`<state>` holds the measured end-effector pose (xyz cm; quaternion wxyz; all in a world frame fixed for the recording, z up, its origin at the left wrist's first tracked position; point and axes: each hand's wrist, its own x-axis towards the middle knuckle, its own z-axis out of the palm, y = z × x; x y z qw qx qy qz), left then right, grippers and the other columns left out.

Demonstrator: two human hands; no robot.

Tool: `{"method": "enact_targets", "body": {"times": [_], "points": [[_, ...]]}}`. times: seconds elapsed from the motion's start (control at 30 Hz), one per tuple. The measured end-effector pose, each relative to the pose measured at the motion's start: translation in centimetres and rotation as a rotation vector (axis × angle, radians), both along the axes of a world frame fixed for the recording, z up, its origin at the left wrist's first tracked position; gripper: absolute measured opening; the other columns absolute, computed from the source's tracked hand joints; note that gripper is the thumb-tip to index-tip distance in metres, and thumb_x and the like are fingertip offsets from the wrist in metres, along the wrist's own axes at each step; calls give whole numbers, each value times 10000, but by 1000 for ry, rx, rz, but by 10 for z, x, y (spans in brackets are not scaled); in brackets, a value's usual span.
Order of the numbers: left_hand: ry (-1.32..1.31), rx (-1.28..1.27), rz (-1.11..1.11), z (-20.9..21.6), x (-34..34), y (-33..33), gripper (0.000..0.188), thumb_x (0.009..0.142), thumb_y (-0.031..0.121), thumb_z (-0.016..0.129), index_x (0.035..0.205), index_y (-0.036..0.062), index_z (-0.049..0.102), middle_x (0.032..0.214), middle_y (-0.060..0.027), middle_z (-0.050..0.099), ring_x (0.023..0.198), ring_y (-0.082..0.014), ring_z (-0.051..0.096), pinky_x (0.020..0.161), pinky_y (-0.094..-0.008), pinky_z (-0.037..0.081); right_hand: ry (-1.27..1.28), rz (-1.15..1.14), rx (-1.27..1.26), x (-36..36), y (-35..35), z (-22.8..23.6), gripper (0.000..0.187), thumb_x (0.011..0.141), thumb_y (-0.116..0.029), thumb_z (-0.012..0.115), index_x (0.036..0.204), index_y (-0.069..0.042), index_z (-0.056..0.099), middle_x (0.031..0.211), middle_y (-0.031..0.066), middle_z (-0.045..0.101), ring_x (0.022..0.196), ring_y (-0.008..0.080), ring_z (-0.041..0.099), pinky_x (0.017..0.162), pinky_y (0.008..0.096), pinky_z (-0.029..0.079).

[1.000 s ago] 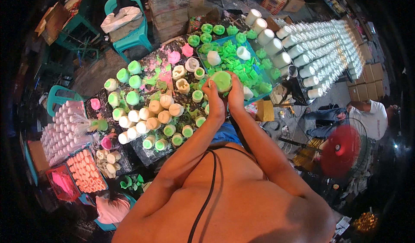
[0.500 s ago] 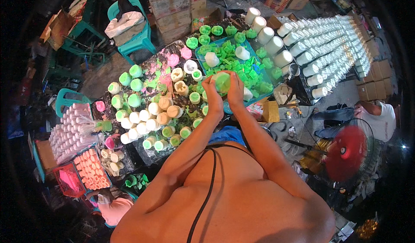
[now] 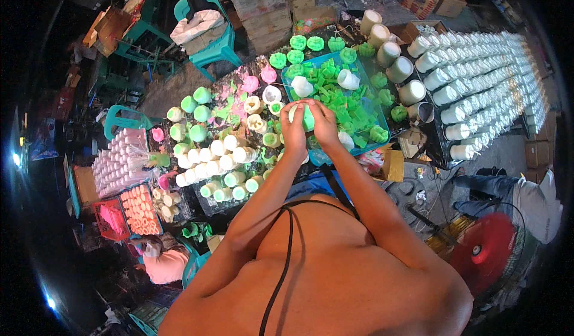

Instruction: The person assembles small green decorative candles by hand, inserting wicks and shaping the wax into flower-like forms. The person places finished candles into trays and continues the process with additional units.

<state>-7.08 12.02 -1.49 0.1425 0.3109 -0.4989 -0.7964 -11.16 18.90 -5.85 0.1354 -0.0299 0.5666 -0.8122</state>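
Both hands meet around a rounded pale green wax piece (image 3: 308,118) above the near left edge of a blue tray (image 3: 366,83). My left hand (image 3: 293,126) wraps its left side, and my right hand (image 3: 324,125) closes on the right. Fingertips of both hands come together at its far side, hiding part of it. Green wax scraps (image 3: 353,105) fill much of the tray, with a white lump (image 3: 348,79) on top. Left of my hands stand cream cup-shaped moulds (image 3: 256,122), some with green inside.
Green flower-like pieces (image 3: 315,43) line the tray's far side. Large white cylinders (image 3: 400,70) and rows of white candles (image 3: 454,95) stand right. A red fan (image 3: 481,252) and a person (image 3: 520,198) are at the right; another person (image 3: 166,265) is lower left. A teal chair (image 3: 221,52) stands beyond the table.
The view has shifted, so the surroundings sit further right. My fingers have closed further over the far side of the green wax piece, which now appears turned and more covered.
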Motion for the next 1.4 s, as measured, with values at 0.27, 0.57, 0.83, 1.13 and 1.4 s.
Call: {"method": "enact_targets", "body": {"times": [0.27, 0.57, 0.83, 1.13, 1.4], "points": [[1, 251, 73, -47, -12, -8, 177, 1034, 304, 615, 1027, 128, 601, 1012, -10, 646, 972, -110, 572, 928, -308, 447, -139, 103, -25, -11, 8, -13, 383, 1086, -305, 524, 1054, 20, 724, 1132, 82, 717, 1062, 145, 616, 980, 307, 453], [-48, -78, -7, -49, -23, 8, 364, 1024, 447, 642, 1093, 101, 553, 1104, -34, 612, 1022, -126, 537, 942, -311, 424, -21, -13, 210, -25, 15, -20, 388, 1060, -364, 556, 1056, -21, 736, 1043, 71, 714, 971, 145, 611, 891, 303, 465], [-13, 323, -89, -40, -14, 4, 407, 1016, 500, 604, 1272, 199, 509, 1223, -39, 596, 1117, -185, 602, 860, -417, 560, -49, 248, 216, -27, 34, 2, 418, 1082, -361, 525, 1333, -44, 634, 1244, 76, 678, 1171, 187, 611, 1044, 332, 446], [16, 388, -59, -54, -15, 1, 396, 1109, 493, 377, 1261, 178, 564, 1181, -44, 623, 1048, -180, 661, 821, -406, 604, -49, 348, 148, -31, 39, 12, 395, 1115, -265, 432, 1251, -4, 697, 1210, 79, 703, 1106, 165, 630, 1016, 309, 442], [100, -61, -205, -71, -19, -3, 284, 1057, 320, 603, 1249, 111, 588, 1158, -49, 646, 1027, -162, 646, 842, -326, 557, 89, 384, 319, -52, 62, -6, 363, 1111, -250, 494, 1265, 5, 703, 1065, 27, 727, 938, 95, 637, 860, 263, 516]]}}
